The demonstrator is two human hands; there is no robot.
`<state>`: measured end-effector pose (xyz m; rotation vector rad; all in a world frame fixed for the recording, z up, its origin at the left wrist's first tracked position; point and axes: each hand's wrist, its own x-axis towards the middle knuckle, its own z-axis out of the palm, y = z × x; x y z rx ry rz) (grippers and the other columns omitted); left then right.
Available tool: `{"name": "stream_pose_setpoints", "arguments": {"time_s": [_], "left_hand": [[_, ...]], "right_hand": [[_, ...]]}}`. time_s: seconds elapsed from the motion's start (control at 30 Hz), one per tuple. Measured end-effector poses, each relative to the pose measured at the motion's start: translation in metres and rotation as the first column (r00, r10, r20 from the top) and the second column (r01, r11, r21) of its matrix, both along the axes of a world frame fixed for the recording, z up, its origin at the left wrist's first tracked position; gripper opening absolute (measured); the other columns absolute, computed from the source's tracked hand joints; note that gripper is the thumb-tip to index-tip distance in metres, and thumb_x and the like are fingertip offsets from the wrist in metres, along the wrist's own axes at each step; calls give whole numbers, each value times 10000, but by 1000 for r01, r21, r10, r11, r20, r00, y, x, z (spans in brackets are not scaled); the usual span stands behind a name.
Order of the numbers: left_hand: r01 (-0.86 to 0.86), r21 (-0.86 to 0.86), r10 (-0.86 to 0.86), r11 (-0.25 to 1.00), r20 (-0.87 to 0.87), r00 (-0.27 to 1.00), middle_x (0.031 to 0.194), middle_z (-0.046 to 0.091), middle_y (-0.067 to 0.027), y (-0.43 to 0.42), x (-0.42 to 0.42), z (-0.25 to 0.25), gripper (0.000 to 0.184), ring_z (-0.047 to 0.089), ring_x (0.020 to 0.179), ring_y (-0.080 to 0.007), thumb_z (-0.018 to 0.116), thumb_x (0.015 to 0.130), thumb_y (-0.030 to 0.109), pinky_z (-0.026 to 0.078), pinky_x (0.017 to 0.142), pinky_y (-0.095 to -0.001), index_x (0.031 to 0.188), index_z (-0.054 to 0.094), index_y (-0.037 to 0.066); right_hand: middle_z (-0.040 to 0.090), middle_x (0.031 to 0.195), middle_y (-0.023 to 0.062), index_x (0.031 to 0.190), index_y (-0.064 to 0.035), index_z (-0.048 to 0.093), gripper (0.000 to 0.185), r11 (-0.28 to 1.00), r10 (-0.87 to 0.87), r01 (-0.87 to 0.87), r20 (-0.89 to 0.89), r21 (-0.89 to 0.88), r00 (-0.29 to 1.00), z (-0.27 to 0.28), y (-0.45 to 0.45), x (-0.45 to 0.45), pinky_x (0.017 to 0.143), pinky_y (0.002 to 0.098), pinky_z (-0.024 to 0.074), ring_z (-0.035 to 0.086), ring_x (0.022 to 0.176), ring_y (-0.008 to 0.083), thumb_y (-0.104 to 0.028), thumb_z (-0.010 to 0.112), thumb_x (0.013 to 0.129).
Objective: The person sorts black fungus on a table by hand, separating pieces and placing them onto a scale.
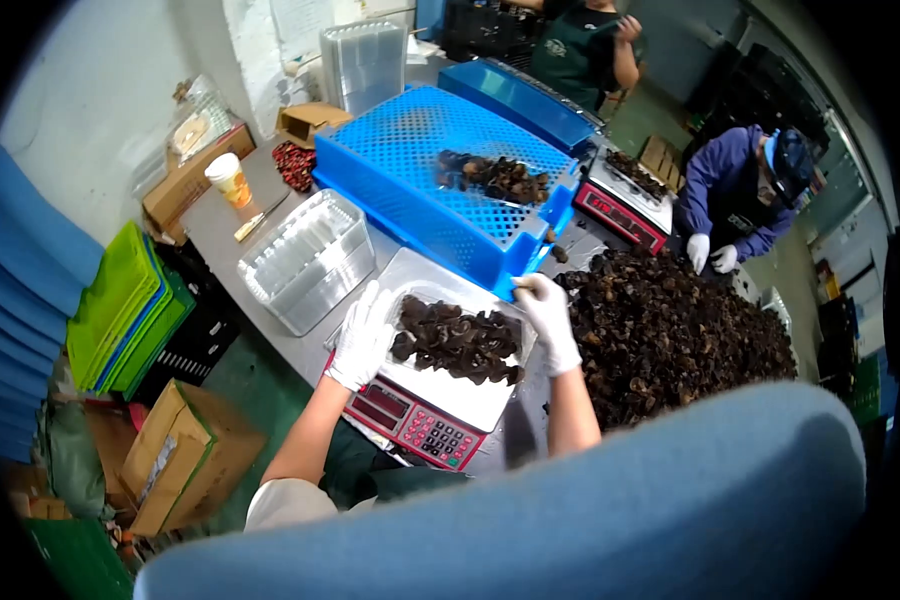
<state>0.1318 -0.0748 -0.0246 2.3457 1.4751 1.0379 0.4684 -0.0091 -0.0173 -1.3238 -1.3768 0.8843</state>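
Observation:
A clear plastic tray (526, 338) of dark wood ear mushrooms (457, 341) sits on the white pan of a red-framed weighing scale (435, 436). My left hand (366, 338), in a white glove, lies along the tray's left side with its fingers stretched out. In a matching glove, my right hand (553, 322) is at the tray's right side, close to the corner of a blue plastic crate (420, 215). Its fingers are bent together; what they hold, if anything, is too small to make out. A big heap of loose mushrooms (670, 330) lies to the right.
On the crate's perforated top rests another filled tray (495, 178). Nested empty trays (310, 258) stand left of the scale, near a paper cup (229, 180). Across the heap, a co-worker (735, 190) in gloves works beside a second scale (625, 205). Another person (585, 50) stands behind.

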Motion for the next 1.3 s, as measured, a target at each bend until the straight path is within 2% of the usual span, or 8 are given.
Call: {"name": "stream_pose_setpoints", "arguments": {"time_s": [0.03, 0.1, 0.2, 0.47, 0.6, 0.8, 1.2, 1.3], "left_hand": [[-48, -12, 49, 999, 54, 997, 1454, 375, -254, 3, -10, -7, 521, 396, 1307, -439, 534, 915, 158, 326, 1099, -472, 1408, 430, 25], [-130, 40, 125, 991, 112, 986, 1418, 417, -252, 3, -26, -2, 489, 409, 1304, -424, 525, 912, 110, 317, 1112, -462, 1383, 448, 5], [-246, 56, 233, 968, 174, 957, 1405, 446, -239, 3, -47, 1, 457, 425, 1306, -387, 496, 926, 94, 318, 1115, -437, 1367, 456, -18], [-298, 71, 275, 952, 235, 932, 1261, 569, -194, -2, -50, 17, 363, 514, 1190, -360, 556, 917, 114, 386, 1044, -428, 1266, 560, 15], [-104, 92, 98, 990, 64, 993, 919, 602, -88, -3, -25, 28, 114, 559, 937, -298, 687, 780, 122, 460, 846, -405, 893, 708, 123], [140, 109, -133, 984, -71, 989, 875, 537, -54, 14, 22, 33, 72, 517, 907, -270, 724, 746, 172, 434, 806, -394, 788, 685, 129], [33, -77, -57, 996, -342, 938, 974, 518, -76, 22, 54, 24, 223, 471, 1018, -278, 725, 740, 363, 414, 823, -424, 750, 690, 142], [29, 10, -26, 1000, -265, 964, 880, 511, -53, 25, 57, 17, 147, 487, 925, -282, 740, 720, 247, 407, 775, -414, 718, 649, 132]], "right_hand": [[689, 893, 83, 940, 22, 671, 115, 993, -99, 98, -22, -63, 995, 50, -34, 1, 742, 288, 527, 654, 821, 146, -30, 611, 856], [689, 926, 79, 957, 2, 677, 137, 977, -203, 183, 208, 109, 957, 13, -50, 58, 835, 297, 510, 653, 868, 164, -9, 611, 837], [632, 1137, 114, 1175, -98, 627, 385, 925, -355, 339, 707, 172, 612, -5, -108, 105, 934, 386, 481, 595, 1076, 315, -88, 669, 793], [684, 905, 62, 1160, -2, 650, 283, 937, -225, 293, 311, -191, 923, -44, -199, 90, 773, 260, 503, 621, 825, 117, -93, 648, 892], [682, 909, 55, 1143, 5, 650, 270, 947, -171, 214, 187, -239, 967, -45, -198, 64, 750, 249, 502, 615, 811, 101, -91, 649, 890], [683, 945, 95, 1137, 1, 650, 278, 975, -86, 140, 283, -175, 955, -24, -192, 40, 778, 269, 506, 635, 824, 146, -98, 651, 878], [689, 1028, 121, 1152, 8, 645, 297, 957, -122, 182, 256, -227, 959, -51, -220, 61, 845, 280, 505, 657, 921, 172, -106, 655, 878], [693, 1004, 121, 1148, 5, 648, 295, 963, -121, 174, 250, -204, 961, -46, -220, 54, 825, 283, 507, 655, 897, 171, -110, 655, 876]]}}
